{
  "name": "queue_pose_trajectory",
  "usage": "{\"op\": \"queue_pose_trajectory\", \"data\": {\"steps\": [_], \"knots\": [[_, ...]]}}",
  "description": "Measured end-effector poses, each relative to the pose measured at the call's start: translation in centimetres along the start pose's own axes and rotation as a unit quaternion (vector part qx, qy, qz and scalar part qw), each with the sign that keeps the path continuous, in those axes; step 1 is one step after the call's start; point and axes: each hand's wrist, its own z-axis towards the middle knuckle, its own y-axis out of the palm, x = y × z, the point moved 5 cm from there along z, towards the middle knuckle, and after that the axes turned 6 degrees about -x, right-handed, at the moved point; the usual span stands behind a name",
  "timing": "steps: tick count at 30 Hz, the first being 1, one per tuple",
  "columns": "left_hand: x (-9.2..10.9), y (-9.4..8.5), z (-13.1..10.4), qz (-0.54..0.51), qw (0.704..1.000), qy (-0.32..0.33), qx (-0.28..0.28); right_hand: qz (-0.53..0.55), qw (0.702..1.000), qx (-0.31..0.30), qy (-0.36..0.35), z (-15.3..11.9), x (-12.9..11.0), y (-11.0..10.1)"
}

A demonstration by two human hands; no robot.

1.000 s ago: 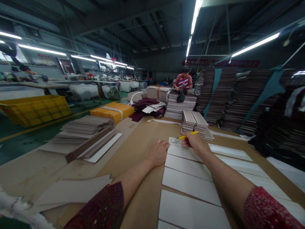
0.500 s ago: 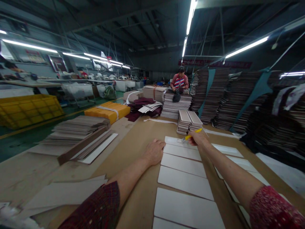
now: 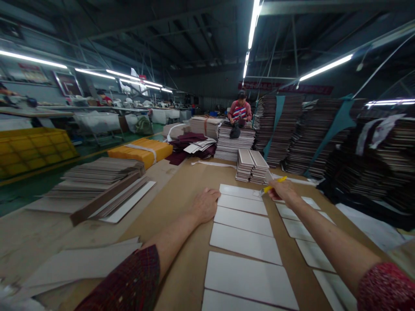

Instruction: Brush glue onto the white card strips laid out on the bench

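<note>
Paintbrush (image 3: 274, 184): probably light, stiff-handled, soft-bristled, best held mid-handle; slim, yellow, pale-tipped.
Farthest panel (image 3: 238, 191): likely light, stiff, best lifted by its edges; white, flat, rectangular, on the counter (image 3: 181, 190) between both hands.
Right hand (image 3: 283, 190): grip closed around the paintbrush, bristles at the panel's right end.
Left hand (image 3: 206, 204): unclenched, fingertips at its left edge.
</note>
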Motion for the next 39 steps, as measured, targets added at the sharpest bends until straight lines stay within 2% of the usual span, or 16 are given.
{"op": "queue_pose_trajectory", "data": {"steps": [4,7,9,15,18,20,23,32,39], "knots": [[0.0,0.0,0.1,0.0,1.0,-0.002,-0.005,0.003,1.0,0.014,-0.007,-0.5,-0.4,-1.0],[0.1,0.0,0.1,-0.002,1.0,0.002,-0.008,0.029,0.999,0.009,-0.03,-1.1,-1.5,0.0],[0.1,-0.1,0.1,-0.003,1.0,0.002,-0.007,0.054,0.997,-0.007,-0.046,-1.6,-2.5,1.7],[0.1,-0.2,-0.1,0.002,1.0,0.003,-0.003,0.1,0.991,-0.07,-0.058,-2.6,-4.9,8.8],[0.1,-0.2,-0.1,0.004,1.0,0.004,-0.004,0.1,0.99,-0.086,-0.051,-2.7,-5.2,10.7],[0.1,-0.2,0.0,0.005,1.0,0.002,-0.003,0.093,0.99,-0.091,-0.046,-2.5,-5.1,11.0],[0.2,-0.2,0.0,0.004,1.0,0.003,-0.003,0.074,0.993,-0.086,-0.04,-2.0,-4.4,10.0],[0.0,0.0,0.0,0.0,1.0,0.005,0.003,0.038,0.998,-0.038,-0.017,-1.2,-1.3,3.4],[0.1,-0.1,0.0,-0.005,1.0,0.01,-0.002,0.046,0.999,-0.002,-0.005,-1.3,0.3,0.1]]}}
